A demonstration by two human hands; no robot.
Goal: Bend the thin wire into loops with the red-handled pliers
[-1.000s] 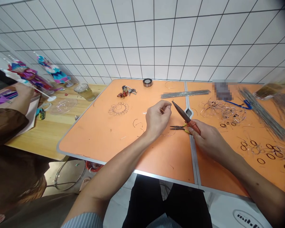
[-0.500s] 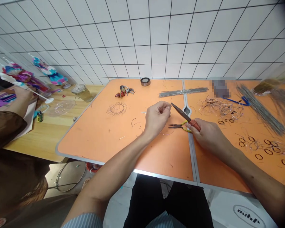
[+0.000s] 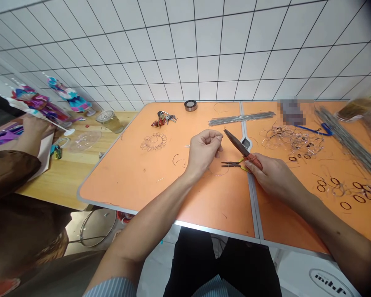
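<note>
My right hand [image 3: 270, 173] is closed round the red handles of dark long-nosed pliers [image 3: 238, 143], their tip pointing up and left. Close to that tip, my left hand [image 3: 205, 150] is pinched shut; a thin wire seems to be between the fingers, but it is too fine to make out surely. Beneath the hands lies a second pair of pliers with yellow handles [image 3: 233, 164] on the orange table. A looped wire ring [image 3: 153, 142] rests to the left, with small bits of curved wire [image 3: 178, 160] nearer my left wrist.
A bundle of straight wires [image 3: 241, 118] and a tape roll [image 3: 190, 105] lie at the back, beside keys [image 3: 163, 119]. Tangled wire [image 3: 292, 138], dark rings [image 3: 345, 205] and more wire rods [image 3: 352, 142] spread on the right. A person's arm [image 3: 27, 136] works at the wooden table [image 3: 71, 177].
The view has shifted slightly, so things sit a little further right. Both hands keep nearly the same pose; the pliers' tip stays near my left fingers.
</note>
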